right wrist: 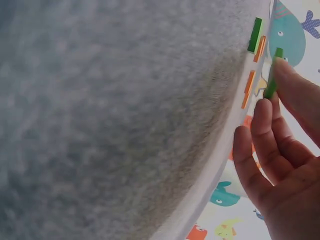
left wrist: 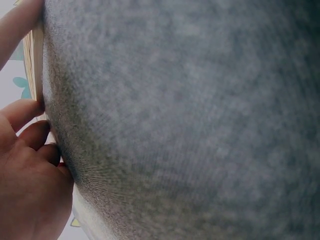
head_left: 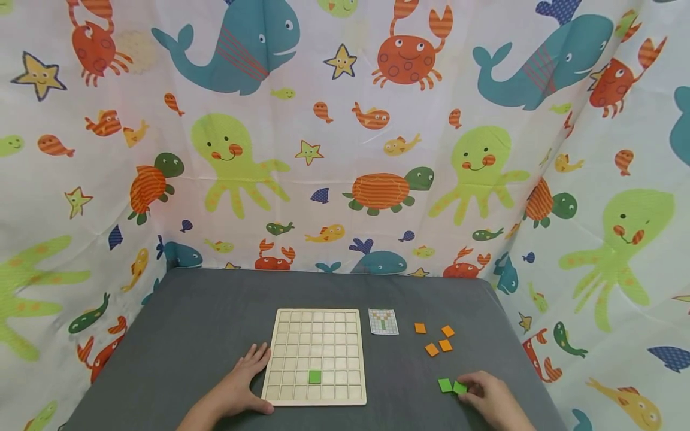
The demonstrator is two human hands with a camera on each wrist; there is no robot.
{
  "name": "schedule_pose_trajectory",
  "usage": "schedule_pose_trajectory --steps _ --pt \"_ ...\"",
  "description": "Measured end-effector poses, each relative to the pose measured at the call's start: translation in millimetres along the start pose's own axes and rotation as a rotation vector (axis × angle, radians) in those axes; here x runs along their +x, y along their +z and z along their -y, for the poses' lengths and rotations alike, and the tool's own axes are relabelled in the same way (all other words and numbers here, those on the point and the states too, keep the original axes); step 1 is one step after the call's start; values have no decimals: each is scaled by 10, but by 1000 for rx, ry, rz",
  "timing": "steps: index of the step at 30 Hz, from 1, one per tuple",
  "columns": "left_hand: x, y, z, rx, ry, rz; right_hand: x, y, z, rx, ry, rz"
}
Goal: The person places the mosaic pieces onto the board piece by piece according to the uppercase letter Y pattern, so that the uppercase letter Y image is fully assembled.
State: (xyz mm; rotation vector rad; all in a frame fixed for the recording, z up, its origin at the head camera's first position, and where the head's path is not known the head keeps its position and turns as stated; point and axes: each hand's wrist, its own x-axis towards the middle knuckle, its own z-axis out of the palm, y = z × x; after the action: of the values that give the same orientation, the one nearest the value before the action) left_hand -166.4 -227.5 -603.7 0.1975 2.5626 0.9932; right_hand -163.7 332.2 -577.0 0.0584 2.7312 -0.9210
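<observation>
A light wooden grid board [head_left: 291,353] lies on the grey table, with one green square tile [head_left: 315,376] in a low cell near its middle. My left hand [head_left: 242,383] rests against the board's left side, fingers along the edge and thumb by the near left corner. At the lower right, my right hand [head_left: 487,395] pinches a green square tile [head_left: 460,388] between thumb and fingers. The right wrist view has that tile [right wrist: 272,75] raised above the tabletop. Just left of it in the head view lies another green tile [head_left: 445,385].
Several orange square tiles [head_left: 445,345] lie loose right of the board. Near the board's upper right corner is a small printed pattern card [head_left: 383,322]. A curtain [head_left: 334,251] with sea animals hangs behind and beside the grey table [head_left: 215,311].
</observation>
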Motion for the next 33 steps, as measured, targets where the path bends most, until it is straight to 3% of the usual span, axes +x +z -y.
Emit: schedule_pose_trajectory --steps 4,10,20,27,33 --pt "1 2 8 -5 9 3 -16 -22 55 -21 -78 -52" --pt "6 1 19 -5 3 4 8 -38 172 -29 -196 -53" --pt "27 12 26 -2 3 -6 61 25 394 -38 -159 -138" --pt "50 34 37 3 -16 -5 78 34 457 -20 -253 -124" --pt "38 21 34 8 -9 -12 125 74 542 -17 -209 -137"
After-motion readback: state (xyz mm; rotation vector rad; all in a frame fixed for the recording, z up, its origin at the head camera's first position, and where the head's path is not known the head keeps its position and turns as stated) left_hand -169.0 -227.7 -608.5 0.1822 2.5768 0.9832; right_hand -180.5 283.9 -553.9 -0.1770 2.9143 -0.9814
